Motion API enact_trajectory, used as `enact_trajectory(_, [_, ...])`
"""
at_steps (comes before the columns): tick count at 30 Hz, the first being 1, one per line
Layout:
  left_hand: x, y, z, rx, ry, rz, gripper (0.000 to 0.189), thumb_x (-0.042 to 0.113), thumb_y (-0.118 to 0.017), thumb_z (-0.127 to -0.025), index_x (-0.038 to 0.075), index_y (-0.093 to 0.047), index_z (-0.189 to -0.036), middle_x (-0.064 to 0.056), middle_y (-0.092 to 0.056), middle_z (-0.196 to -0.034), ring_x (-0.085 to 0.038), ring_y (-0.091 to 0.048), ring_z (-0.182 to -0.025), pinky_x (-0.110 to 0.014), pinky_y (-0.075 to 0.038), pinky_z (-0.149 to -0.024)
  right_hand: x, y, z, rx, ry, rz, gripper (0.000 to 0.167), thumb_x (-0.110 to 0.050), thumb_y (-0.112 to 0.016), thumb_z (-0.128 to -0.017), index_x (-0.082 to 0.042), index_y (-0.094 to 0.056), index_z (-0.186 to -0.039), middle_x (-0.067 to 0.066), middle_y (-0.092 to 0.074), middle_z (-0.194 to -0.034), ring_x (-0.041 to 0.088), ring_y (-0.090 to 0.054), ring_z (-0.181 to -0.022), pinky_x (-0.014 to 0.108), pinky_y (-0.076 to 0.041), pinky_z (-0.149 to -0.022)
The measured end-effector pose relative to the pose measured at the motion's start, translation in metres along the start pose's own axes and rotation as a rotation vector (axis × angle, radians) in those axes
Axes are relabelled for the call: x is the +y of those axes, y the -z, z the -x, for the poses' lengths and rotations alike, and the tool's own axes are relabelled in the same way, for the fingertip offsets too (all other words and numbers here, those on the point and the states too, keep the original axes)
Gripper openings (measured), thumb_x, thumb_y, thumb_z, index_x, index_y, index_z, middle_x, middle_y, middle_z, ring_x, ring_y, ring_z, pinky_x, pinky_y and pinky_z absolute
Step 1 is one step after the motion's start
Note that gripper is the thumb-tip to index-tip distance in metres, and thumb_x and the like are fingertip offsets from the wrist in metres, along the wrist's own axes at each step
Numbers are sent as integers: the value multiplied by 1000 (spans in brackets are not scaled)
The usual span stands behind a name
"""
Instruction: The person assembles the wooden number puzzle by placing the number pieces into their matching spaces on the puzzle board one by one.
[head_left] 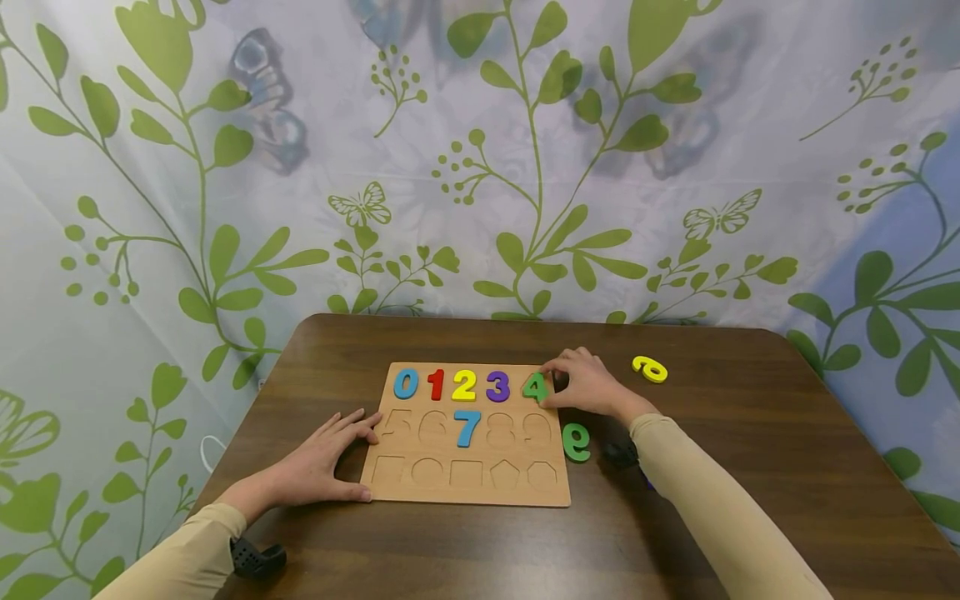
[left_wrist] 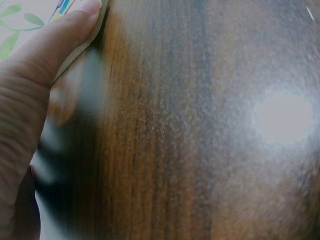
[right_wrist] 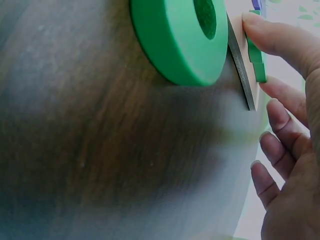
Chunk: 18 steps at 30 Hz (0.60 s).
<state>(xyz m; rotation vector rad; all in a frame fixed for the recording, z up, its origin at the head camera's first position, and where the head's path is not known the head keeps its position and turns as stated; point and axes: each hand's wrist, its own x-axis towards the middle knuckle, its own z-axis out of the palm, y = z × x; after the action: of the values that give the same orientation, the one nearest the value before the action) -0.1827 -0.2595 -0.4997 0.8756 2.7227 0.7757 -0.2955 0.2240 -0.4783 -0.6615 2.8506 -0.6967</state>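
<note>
A wooden number board (head_left: 471,490) lies on the table with blue 0, red 1, yellow 2, purple 3 and blue 7 (head_left: 467,428) pieces on it. At the end of its top row, my right hand (head_left: 588,385) pinches the green number 4 (head_left: 535,388) between thumb and index finger. The right wrist view shows the same green 4 (right_wrist: 257,60) flat against the board, with the other fingers loosely bent. My left hand (head_left: 322,460) rests spread at the board's left edge, its thumb (left_wrist: 75,30) touching the lower corner.
A green curved number piece (head_left: 576,442) lies just right of the board. Farther back is a yellow one (head_left: 649,369). Something purple (head_left: 649,482) is mostly hidden under the right forearm. A patterned cloth (head_left: 420,167) hangs behind the brown table (head_left: 465,550).
</note>
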Motion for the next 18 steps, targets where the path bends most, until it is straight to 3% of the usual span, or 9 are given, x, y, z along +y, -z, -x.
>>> enact_trajectory(18, [1, 0, 0, 0, 1, -3, 67, 67, -80, -76, 29, -53, -125, 3, -31, -166, -33, -19, -154, -61, -8, -122, -3, 0, -2, -4, -13, 3, 61, -53, -85, -77, -24, -71, -128, -3, -57, -105, 23, -40, -102, 51, -32, -91])
